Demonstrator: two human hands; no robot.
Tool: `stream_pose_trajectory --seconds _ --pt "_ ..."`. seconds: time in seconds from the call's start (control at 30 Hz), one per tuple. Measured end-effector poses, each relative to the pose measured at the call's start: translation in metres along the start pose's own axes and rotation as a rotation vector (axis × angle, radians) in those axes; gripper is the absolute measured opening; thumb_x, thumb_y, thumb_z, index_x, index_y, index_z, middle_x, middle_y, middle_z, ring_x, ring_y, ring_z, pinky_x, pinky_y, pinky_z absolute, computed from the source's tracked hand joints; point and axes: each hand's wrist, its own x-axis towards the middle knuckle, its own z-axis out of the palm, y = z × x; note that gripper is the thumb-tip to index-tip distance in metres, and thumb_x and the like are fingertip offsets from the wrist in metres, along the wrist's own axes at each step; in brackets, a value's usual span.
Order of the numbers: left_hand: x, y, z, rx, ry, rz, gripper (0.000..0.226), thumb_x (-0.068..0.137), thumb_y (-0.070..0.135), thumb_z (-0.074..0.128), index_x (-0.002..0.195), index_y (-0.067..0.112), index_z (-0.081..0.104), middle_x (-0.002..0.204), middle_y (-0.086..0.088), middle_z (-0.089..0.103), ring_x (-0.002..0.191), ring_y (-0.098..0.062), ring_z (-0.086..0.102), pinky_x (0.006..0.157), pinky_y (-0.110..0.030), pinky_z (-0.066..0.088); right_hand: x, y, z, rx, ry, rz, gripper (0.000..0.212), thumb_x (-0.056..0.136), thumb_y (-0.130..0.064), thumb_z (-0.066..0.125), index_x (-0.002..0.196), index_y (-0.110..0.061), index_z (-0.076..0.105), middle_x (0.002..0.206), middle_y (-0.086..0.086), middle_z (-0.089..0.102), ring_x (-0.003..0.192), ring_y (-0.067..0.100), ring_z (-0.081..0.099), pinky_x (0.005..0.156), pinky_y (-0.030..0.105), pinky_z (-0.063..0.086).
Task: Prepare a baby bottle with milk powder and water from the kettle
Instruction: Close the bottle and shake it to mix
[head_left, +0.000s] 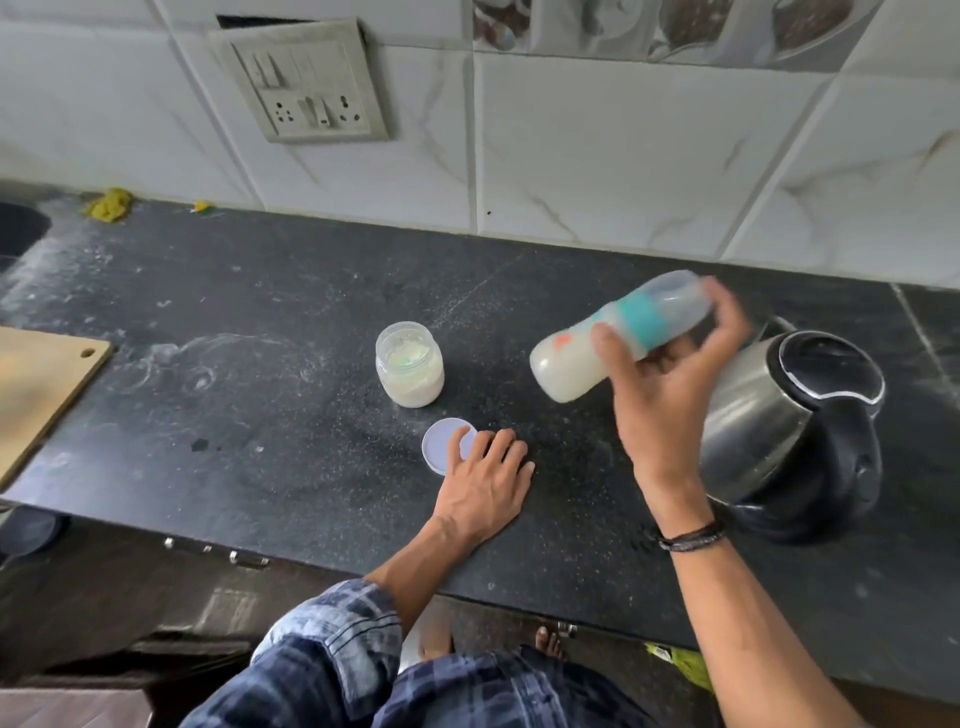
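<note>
My right hand (670, 389) grips the blurred, tilted bottle (566, 366); my left hand (485, 483) lies flat, thumb covering the lid (439, 447) edge.

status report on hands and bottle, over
Right hand holds baby bottle tilted, capped, milky inside. Left hand flat on counter, touching jar lid. Powder jar open; kettle beside, nothing blocking.

Jar (410, 365) and kettle (789, 415) flank bare counter (234, 312).

- Soft, even light; only faint shadows on the counter (260, 322).
- Motion blur smears the right hand (670, 395) and baby bottle (566, 369).
- Wide-angle distortion curves the wall tiles (623, 145) toward the edges.
</note>
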Motion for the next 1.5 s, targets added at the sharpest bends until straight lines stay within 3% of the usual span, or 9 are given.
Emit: stream_pose_trajectory --seconds 0.13,0.3,0.43,0.53,0.7,0.93,1.27,1.43,1.5 --pt "0.000 0.000 -0.001 -0.007 -0.021 0.004 0.030 0.106 0.042 0.044 0.115 0.021 0.063 0.122 0.001 0.060 0.107 -0.025 0.056 0.107 -0.058 0.036 -0.001 0.011 -0.002 -0.084 -0.044 0.017 0.083 0.087 -0.020 0.085 0.147 -0.026 0.028 0.129 -0.015 0.065 0.109 0.015 0.071 0.085 0.027 0.060" --pt "0.001 0.001 -0.002 0.002 -0.054 -0.009 0.032 0.106 0.043 0.041 0.117 0.022 0.062 0.120 0.002 0.060 0.108 -0.025 0.056 0.108 -0.057 0.035 -0.023 0.042 -0.009 -0.347 -0.184 0.069 0.084 0.083 -0.031 0.088 0.143 -0.046 0.032 0.126 -0.031 0.059 0.103 0.008 0.071 0.084 0.041 0.063" --pt "0.000 0.000 -0.004 0.001 -0.060 -0.006 0.032 0.106 0.043 0.042 0.116 0.021 0.062 0.122 0.001 0.060 0.109 -0.025 0.057 0.108 -0.058 0.036 -0.031 0.068 -0.012 -0.517 -0.206 0.014 0.083 0.085 -0.030 0.086 0.146 -0.044 0.031 0.146 -0.013 0.051 0.124 0.020 0.060 0.097 0.049 0.056" --pt "0.000 0.000 -0.003 -0.004 -0.055 -0.005 0.033 0.106 0.043 0.041 0.116 0.020 0.063 0.123 0.001 0.060 0.109 -0.025 0.057 0.108 -0.059 0.037 -0.035 0.085 -0.018 -0.679 -0.237 -0.025 0.081 0.087 -0.026 0.084 0.153 -0.031 0.037 0.143 -0.002 0.055 0.120 0.024 0.055 0.099 0.042 0.051" --pt "0.000 -0.001 -0.003 -0.011 -0.059 -0.001 0.034 0.106 0.044 0.039 0.118 0.021 0.062 0.125 0.001 0.060 0.111 -0.024 0.056 0.108 -0.058 0.036 -0.043 0.099 -0.023 -0.794 -0.310 -0.025 0.078 0.090 -0.028 0.080 0.149 -0.040 0.032 0.119 0.009 0.060 0.104 0.028 0.053 0.084 0.041 0.050" --pt "-0.001 -0.001 0.000 -0.017 -0.023 0.006 0.031 0.105 0.043 0.041 0.115 0.021 0.061 0.122 0.002 0.059 0.107 -0.024 0.056 0.106 -0.058 0.037 -0.056 0.114 -0.028 -0.899 -0.321 -0.072 0.081 0.087 -0.042 0.080 0.150 -0.040 0.030 0.116 0.003 0.058 0.101 0.026 0.055 0.068 0.042 0.055" --pt "0.000 -0.001 0.000 -0.005 -0.026 0.011 0.030 0.105 0.043 0.042 0.114 0.021 0.061 0.122 0.001 0.059 0.107 -0.025 0.056 0.106 -0.058 0.035 -0.027 0.090 -0.027 -0.744 -0.292 0.010 0.095 0.081 -0.035 0.087 0.150 -0.052 0.024 0.150 -0.016 0.052 0.124 0.017 0.062 0.093 0.040 0.056" --pt "0.000 0.000 0.002 0.009 -0.007 0.011 0.031 0.106 0.043 0.043 0.113 0.020 0.062 0.119 0.001 0.059 0.105 -0.025 0.056 0.107 -0.057 0.034 -0.007 0.038 -0.023 -0.225 0.047 -0.168 0.098 0.082 -0.030 0.092 0.154 -0.039 0.026 0.148 -0.027 0.042 0.130 0.015 0.057 0.095 0.035 0.059" --pt "0.000 -0.001 0.003 0.006 0.002 0.016 0.030 0.106 0.043 0.044 0.113 0.020 0.063 0.119 0.002 0.059 0.104 -0.025 0.056 0.106 -0.056 0.033 -0.008 0.030 -0.021 -0.123 0.025 -0.140 0.099 0.082 -0.019 0.091 0.154 -0.034 0.025 0.147 -0.025 0.042 0.127 0.018 0.059 0.094 0.042 0.061"
